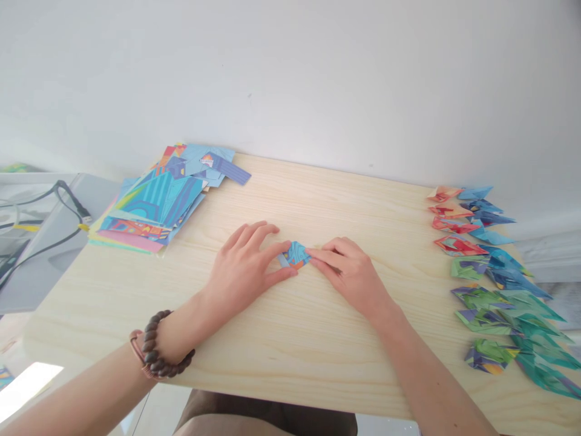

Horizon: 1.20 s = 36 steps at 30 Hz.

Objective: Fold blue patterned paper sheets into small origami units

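A small piece of folded origami paper (297, 255), patterned in blue with some orange, lies on the wooden table in front of me. At its left side, the thumb and forefinger of my left hand (242, 260) hold its edges, while the other fingers stretch out over the tabletop. My right hand (351, 269) pinches the paper's right corner between thumb and fingertips. Parts of the paper's edges are hidden under my fingertips. A dark bead bracelet (154, 345) circles my left wrist.
A pile of colourful paper sheets (158, 194) lies at the table's back left. Several folded paper pieces (481, 303) in red, blue and green stand in rows on the right. Black cables (59, 191) hang beyond the left edge. A white wall (318, 79) borders the back.
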Each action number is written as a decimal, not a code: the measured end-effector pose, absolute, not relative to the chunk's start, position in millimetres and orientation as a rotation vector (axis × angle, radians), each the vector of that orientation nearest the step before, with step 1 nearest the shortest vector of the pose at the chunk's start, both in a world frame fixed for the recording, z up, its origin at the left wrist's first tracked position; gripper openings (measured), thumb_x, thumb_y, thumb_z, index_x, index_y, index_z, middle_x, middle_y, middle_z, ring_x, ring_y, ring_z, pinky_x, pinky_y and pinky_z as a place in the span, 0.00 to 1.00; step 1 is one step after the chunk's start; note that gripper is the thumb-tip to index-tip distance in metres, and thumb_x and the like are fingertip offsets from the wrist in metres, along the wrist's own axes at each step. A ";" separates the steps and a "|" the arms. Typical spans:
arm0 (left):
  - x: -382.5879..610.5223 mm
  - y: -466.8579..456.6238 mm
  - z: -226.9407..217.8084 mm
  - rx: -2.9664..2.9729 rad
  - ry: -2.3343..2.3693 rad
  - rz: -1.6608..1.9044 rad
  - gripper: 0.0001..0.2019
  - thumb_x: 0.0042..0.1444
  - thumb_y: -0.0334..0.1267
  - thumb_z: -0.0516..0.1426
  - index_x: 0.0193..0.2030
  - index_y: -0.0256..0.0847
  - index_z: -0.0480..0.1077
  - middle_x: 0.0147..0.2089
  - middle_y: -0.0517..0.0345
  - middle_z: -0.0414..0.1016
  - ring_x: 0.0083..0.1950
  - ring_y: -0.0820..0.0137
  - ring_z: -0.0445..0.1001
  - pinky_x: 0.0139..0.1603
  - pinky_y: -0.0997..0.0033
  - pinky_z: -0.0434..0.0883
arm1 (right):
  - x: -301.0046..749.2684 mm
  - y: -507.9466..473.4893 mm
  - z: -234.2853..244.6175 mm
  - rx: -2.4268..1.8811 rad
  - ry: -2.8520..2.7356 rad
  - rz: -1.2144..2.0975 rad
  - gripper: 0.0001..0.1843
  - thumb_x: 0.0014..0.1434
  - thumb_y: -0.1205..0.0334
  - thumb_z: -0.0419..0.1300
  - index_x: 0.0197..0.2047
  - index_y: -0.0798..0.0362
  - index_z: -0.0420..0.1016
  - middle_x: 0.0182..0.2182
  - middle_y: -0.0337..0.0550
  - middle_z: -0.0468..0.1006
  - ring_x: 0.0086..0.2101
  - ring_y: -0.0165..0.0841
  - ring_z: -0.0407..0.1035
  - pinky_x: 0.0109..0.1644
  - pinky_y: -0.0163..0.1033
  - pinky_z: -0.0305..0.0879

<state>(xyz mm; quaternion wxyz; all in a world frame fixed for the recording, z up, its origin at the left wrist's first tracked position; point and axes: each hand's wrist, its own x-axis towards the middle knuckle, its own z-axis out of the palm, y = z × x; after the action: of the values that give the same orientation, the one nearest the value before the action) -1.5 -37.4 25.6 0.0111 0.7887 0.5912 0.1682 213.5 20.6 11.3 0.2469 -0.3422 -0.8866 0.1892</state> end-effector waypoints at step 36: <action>-0.7 -10.7 23.2 2.544 1.561 0.652 0.18 0.57 0.51 0.56 0.49 0.44 0.70 0.49 0.51 0.71 0.51 0.59 0.66 0.54 0.54 0.64 | 230.7 41.5 10.8 -0.971 -2.376 0.538 0.12 0.57 0.54 0.61 0.45 0.43 0.78 0.35 0.41 0.70 0.33 0.30 0.65 0.41 0.40 0.62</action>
<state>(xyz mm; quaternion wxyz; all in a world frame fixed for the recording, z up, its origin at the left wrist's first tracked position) -0.7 -10.7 23.2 0.0432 0.8320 0.5104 0.2132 230.7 41.5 10.8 0.2564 -0.3580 -0.8757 0.1983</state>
